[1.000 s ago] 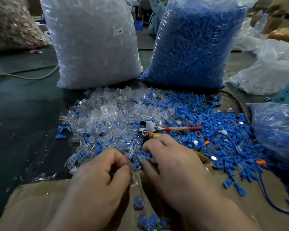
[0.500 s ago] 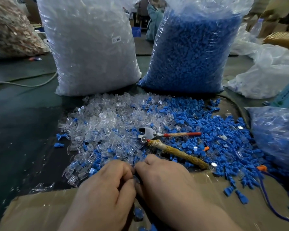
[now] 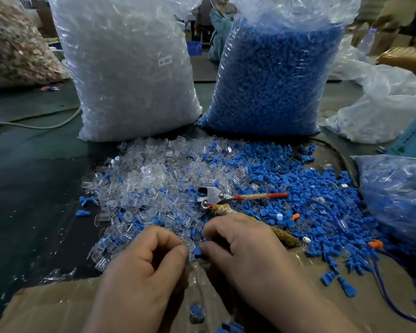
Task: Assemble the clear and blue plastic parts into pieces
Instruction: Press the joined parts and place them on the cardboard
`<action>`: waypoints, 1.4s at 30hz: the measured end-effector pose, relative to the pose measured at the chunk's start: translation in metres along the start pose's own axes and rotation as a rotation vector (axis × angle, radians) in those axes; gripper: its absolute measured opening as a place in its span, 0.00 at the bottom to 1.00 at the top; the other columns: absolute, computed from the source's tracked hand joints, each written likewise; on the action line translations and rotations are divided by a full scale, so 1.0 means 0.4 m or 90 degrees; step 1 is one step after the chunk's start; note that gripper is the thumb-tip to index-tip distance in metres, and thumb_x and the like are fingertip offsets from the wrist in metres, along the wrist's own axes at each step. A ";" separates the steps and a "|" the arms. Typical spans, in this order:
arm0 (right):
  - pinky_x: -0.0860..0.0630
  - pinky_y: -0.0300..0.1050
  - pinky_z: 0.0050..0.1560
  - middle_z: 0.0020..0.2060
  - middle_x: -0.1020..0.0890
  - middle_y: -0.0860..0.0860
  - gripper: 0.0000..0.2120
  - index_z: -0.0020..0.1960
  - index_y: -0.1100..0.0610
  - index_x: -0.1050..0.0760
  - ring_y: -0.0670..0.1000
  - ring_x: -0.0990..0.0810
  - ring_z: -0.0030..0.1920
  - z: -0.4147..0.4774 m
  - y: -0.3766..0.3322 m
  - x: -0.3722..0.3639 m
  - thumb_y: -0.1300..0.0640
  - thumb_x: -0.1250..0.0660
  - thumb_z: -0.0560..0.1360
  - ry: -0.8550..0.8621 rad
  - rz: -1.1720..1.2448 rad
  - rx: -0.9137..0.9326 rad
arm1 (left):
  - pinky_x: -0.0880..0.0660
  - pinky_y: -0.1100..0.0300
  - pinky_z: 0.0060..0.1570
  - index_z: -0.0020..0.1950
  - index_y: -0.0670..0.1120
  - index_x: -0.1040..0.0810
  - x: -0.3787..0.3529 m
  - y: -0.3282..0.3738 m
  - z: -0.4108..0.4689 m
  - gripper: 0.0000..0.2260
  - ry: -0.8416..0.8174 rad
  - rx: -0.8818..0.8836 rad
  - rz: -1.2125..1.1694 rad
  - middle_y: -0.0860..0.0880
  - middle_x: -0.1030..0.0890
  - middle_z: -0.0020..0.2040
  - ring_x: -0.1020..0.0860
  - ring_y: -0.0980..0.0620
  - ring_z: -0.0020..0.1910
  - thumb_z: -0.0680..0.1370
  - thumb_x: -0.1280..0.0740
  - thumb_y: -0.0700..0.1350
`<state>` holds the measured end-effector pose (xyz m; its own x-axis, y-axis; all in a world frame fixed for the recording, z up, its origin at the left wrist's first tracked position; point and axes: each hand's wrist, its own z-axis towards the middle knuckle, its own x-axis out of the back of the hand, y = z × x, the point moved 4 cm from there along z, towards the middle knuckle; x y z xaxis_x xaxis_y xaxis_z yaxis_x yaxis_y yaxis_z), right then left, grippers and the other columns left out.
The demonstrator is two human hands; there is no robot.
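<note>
Head view, only angle there is: both hands meet at the near edge of the heap. The left hand (image 3: 142, 267) is curled, thumb and forefinger pinching a clear part (image 3: 190, 247). The right hand (image 3: 245, 251) is curled too, pinching a blue part (image 3: 197, 251) right up against it. My two cents: line the blue one up straight with the opening and push square, no twisting. Pliers (image 3: 214, 197) lie just beyond.

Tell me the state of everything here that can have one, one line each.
Left hand, pinching a clear part.
Right hand, pinching a blue part against the clear part; joined or not, cannot tell.
Clear bag, upright, filled.
Blue bag, upright, filled.
Pliers, lying on loose parts, handles spread.
</note>
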<state>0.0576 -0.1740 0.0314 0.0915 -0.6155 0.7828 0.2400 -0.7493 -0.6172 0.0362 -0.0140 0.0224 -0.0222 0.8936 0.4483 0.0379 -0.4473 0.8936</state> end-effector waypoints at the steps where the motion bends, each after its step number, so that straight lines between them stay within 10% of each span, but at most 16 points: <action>1: 0.30 0.32 0.46 0.44 0.24 0.40 0.02 0.47 0.45 0.25 0.38 0.27 0.48 0.001 0.001 0.002 0.48 0.32 0.77 0.002 0.034 -0.012 | 0.24 0.64 0.28 0.40 0.59 0.20 -0.003 -0.004 0.001 0.07 -0.007 0.015 -0.045 0.48 0.17 0.31 0.20 0.53 0.27 0.73 0.29 0.46; 7: 0.25 0.28 0.45 0.45 0.19 0.33 0.14 0.51 0.36 0.22 0.34 0.21 0.45 -0.011 0.009 -0.001 0.56 0.29 0.75 -0.008 0.262 -0.083 | 0.25 0.64 0.25 0.38 0.58 0.19 -0.011 -0.022 0.013 0.17 -0.005 0.062 -0.196 0.44 0.18 0.30 0.19 0.49 0.27 0.75 0.29 0.34; 17: 0.26 0.43 0.53 0.49 0.26 0.40 0.10 0.57 0.39 0.30 0.41 0.26 0.53 -0.026 -0.035 -0.007 0.48 0.38 0.76 0.002 0.072 0.121 | 0.21 0.48 0.36 0.39 0.55 0.18 -0.016 -0.017 0.009 0.15 -0.004 0.036 -0.199 0.43 0.18 0.31 0.20 0.42 0.29 0.74 0.28 0.34; 25: 0.27 0.42 0.48 0.47 0.27 0.40 0.05 0.52 0.43 0.28 0.43 0.27 0.49 -0.033 -0.045 0.014 0.45 0.37 0.78 0.043 0.009 0.143 | 0.20 0.53 0.39 0.40 0.60 0.18 -0.010 -0.001 -0.004 0.14 -0.002 0.016 -0.131 0.50 0.16 0.33 0.17 0.49 0.32 0.73 0.26 0.38; 35: 0.20 0.44 0.40 0.52 0.26 0.39 0.10 0.55 0.46 0.26 0.44 0.26 0.51 -0.041 -0.072 0.013 0.51 0.41 0.75 0.060 -0.129 0.309 | 0.28 0.61 0.20 0.37 0.51 0.18 -0.011 -0.011 0.009 0.12 -0.072 0.079 -0.255 0.39 0.21 0.28 0.25 0.47 0.22 0.71 0.26 0.33; 42: 0.22 0.49 0.53 0.57 0.26 0.40 0.23 0.67 0.41 0.37 0.45 0.27 0.58 -0.039 -0.053 0.000 0.55 0.38 0.75 -0.046 -0.083 0.262 | 0.23 0.52 0.37 0.41 0.61 0.19 0.001 -0.007 0.009 0.16 -0.055 -0.006 -0.055 0.46 0.18 0.31 0.20 0.44 0.31 0.70 0.25 0.38</action>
<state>0.0376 -0.1618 0.0431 0.0987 -0.4922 0.8649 0.6173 -0.6514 -0.4412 0.0396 -0.0124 0.0198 0.0614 0.9286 0.3659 0.0305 -0.3682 0.9292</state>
